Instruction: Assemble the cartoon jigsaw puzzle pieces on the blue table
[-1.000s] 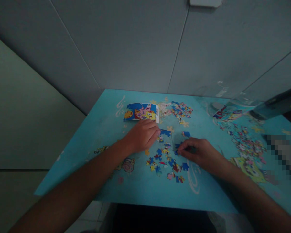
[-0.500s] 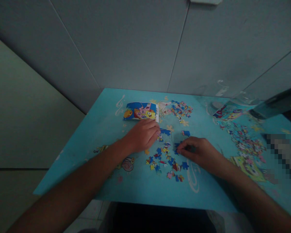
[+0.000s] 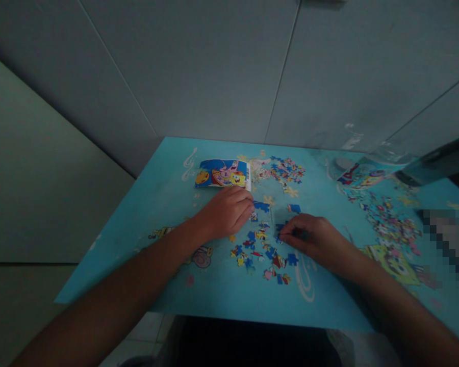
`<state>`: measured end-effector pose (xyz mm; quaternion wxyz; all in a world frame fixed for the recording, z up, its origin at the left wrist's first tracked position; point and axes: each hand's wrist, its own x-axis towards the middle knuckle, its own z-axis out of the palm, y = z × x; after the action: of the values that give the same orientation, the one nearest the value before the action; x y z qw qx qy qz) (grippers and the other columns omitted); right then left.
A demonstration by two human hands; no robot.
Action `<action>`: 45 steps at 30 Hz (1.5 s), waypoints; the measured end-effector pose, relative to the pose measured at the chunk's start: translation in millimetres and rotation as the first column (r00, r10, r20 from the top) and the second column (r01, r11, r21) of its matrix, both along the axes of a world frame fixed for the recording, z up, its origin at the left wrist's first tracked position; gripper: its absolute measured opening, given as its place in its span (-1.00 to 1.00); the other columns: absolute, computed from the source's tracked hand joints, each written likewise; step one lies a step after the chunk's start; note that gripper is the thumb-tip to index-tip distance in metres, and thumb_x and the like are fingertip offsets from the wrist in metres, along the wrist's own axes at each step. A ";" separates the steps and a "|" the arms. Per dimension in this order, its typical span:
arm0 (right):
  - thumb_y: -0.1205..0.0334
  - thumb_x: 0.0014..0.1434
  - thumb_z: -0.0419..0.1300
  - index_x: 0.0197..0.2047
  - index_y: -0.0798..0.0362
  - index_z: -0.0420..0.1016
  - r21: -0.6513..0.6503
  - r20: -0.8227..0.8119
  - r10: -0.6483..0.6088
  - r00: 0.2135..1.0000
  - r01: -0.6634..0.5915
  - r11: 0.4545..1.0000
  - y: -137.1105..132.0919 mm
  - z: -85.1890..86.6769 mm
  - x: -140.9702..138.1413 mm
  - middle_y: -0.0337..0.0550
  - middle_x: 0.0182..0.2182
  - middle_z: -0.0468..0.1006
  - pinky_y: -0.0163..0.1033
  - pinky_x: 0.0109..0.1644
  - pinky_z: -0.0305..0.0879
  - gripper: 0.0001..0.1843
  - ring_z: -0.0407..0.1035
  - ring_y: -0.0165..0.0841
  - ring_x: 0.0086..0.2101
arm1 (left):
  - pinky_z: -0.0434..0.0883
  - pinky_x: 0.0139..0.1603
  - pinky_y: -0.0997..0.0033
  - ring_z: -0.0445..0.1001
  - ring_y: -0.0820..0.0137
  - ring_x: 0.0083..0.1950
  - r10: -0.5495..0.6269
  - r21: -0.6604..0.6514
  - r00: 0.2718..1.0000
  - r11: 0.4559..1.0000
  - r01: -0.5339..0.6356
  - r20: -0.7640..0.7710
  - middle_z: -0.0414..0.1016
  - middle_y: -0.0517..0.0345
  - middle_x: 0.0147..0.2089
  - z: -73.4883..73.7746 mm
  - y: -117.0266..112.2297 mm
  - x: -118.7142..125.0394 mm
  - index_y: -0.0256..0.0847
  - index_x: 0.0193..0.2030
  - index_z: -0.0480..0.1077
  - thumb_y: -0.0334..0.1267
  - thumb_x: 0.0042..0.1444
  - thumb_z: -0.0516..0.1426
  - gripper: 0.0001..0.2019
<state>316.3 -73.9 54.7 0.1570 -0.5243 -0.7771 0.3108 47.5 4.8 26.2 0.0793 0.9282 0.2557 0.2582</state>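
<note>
Loose jigsaw puzzle pieces [image 3: 270,251], mostly blue with yellow and red, are scattered on the turquoise table between my hands. My right hand [image 3: 309,233] has thumb and forefinger pinched on a blue puzzle piece [image 3: 279,228], close to the tabletop. My left hand [image 3: 229,211] rests with curled fingers at the left edge of a strip of joined blue pieces [image 3: 262,206]; whatever lies under its fingertips is hidden. Another blue piece [image 3: 294,208] lies just beyond my right hand. Behind my left hand lies a picture packet [image 3: 224,173] with cartoon figures on blue.
A heap of small pieces [image 3: 288,169] sits farther back. More pieces [image 3: 392,219] spread across the right side, near a clear plastic container [image 3: 382,165] and a dark bottle-like object [image 3: 439,158]. A grey panelled wall [image 3: 214,76] stands behind the table [image 3: 110,265].
</note>
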 end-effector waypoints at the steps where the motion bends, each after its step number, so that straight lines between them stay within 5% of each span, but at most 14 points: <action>1: 0.22 0.27 0.26 -0.21 -0.02 0.65 0.006 0.004 0.004 1.000 -0.004 1.000 0.1 0.0 0.0 -0.16 -0.30 0.63 -0.21 -0.22 0.40 -0.89 0.48 -0.33 -0.34 | 0.40 0.10 0.12 0.44 0.24 0.00 -0.001 0.000 1.000 1.000 0.001 -0.003 0.52 -0.06 -0.06 -0.2 0.0 0.0 -0.31 -0.10 0.49 -0.27 0.44 -0.07 -0.69; 18: 0.20 0.30 0.26 -0.21 -0.03 0.63 0.060 0.002 0.024 1.000 -0.024 0.998 0.2 -0.6 -0.4 -0.18 -0.32 0.61 -0.20 -0.21 0.38 -0.89 0.46 -0.33 -0.34 | 0.41 0.09 0.12 0.46 0.25 0.00 0.020 0.002 1.000 1.000 -0.020 0.012 0.53 -0.05 -0.07 2.4 -0.3 -0.6 -0.31 -0.11 0.49 -0.28 0.45 -0.08 -0.68; 26: 0.21 0.35 0.23 -0.20 0.00 0.60 0.237 -0.038 0.104 0.994 -0.092 0.967 -4.9 -1.1 -12.9 -0.14 -0.34 0.58 -0.10 -0.06 0.35 -0.88 0.44 -0.28 -0.26 | 0.40 0.14 0.09 0.47 0.23 0.03 0.047 0.073 0.999 0.996 -0.048 0.021 0.54 -0.06 -0.04 4.1 4.9 -5.7 -0.31 -0.06 0.47 -0.29 0.44 -0.07 -0.71; 32: 0.12 0.34 0.27 -0.01 -0.06 0.63 0.255 -0.023 0.278 0.960 -0.263 0.930 -18.8 -8.7 -38.0 -0.11 -0.18 0.60 -0.06 0.01 0.31 -0.79 0.44 -0.22 -0.13 | 0.39 0.19 0.07 0.45 0.21 0.13 -0.024 0.074 0.995 0.997 0.032 -0.102 0.53 -0.04 0.09 0.9 5.9 -4.0 -0.26 0.14 0.43 -0.33 0.42 -0.03 -0.71; 45: 0.17 0.35 0.25 -0.03 -0.06 0.63 0.233 0.020 0.266 0.964 -0.263 0.936 -22.6 -13.1 -45.0 -0.11 -0.16 0.59 -0.03 0.03 0.29 -0.82 0.42 -0.19 -0.11 | 0.28 0.31 0.02 0.43 0.22 0.20 -0.106 0.030 0.987 0.993 0.111 -0.121 0.53 0.08 0.19 -4.6 4.8 -5.4 -0.15 0.16 0.46 -0.32 0.39 0.03 -0.71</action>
<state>271.3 -96.5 41.5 0.1790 -0.3911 -0.8706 0.2388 42.1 9.6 21.6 0.0608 0.9558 0.2043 0.2025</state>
